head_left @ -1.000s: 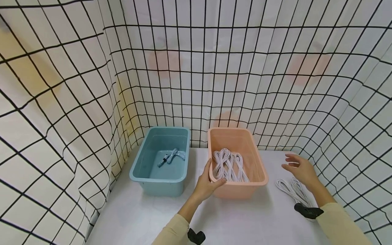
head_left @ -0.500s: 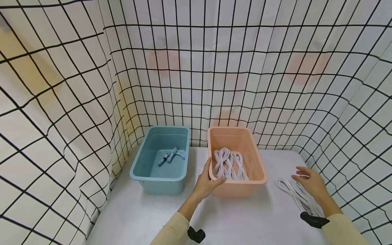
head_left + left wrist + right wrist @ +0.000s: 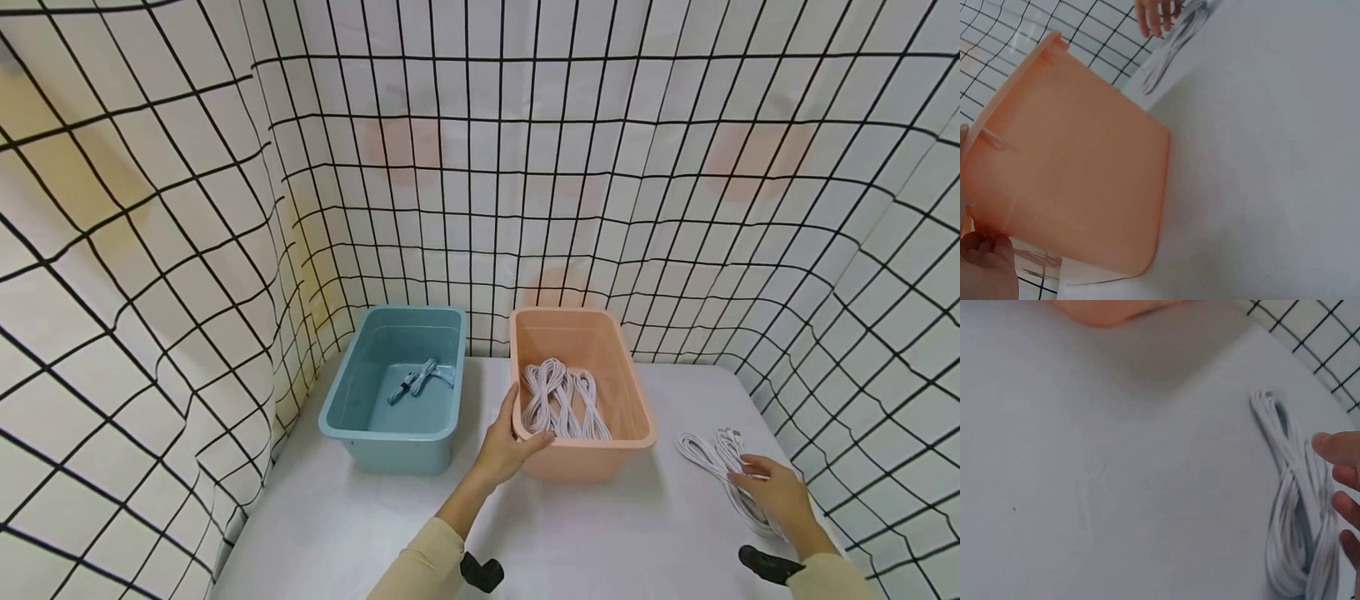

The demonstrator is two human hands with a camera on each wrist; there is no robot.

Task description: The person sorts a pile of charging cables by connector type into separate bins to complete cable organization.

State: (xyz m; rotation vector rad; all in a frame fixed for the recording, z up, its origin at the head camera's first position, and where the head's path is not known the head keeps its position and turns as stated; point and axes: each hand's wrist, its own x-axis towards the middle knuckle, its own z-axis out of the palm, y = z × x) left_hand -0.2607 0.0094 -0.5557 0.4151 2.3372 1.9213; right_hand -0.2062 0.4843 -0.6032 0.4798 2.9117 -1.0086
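My left hand (image 3: 501,452) grips the near left corner of an orange plastic bin (image 3: 581,468), thumb over the front rim and fingers along the left side. Several coiled white cables (image 3: 553,385) lie inside that bin. At the right of the table, coiled white cables (image 3: 705,457) lie in a crossed pile. My right hand (image 3: 783,502) is above the right side of this pile, its fingers loosely bent. In the right wrist view, thumb and fingertips (image 3: 1335,449) are close beside the cable pile (image 3: 1294,506), with nothing pinched between them; whether they touch it I cannot tell.
Left of the orange bin stands a blue bin (image 3: 397,456) with small bundled cables (image 3: 423,377) inside, one with a dark part. Black wire mesh (image 3: 480,175) backed by pale cloth rises behind and on both sides of the white table (image 3: 585,533).
My right hand has moved right and towards the near edge, down to the right side of the cable pile, uncovering its far end. The left hand stays on the orange bin.
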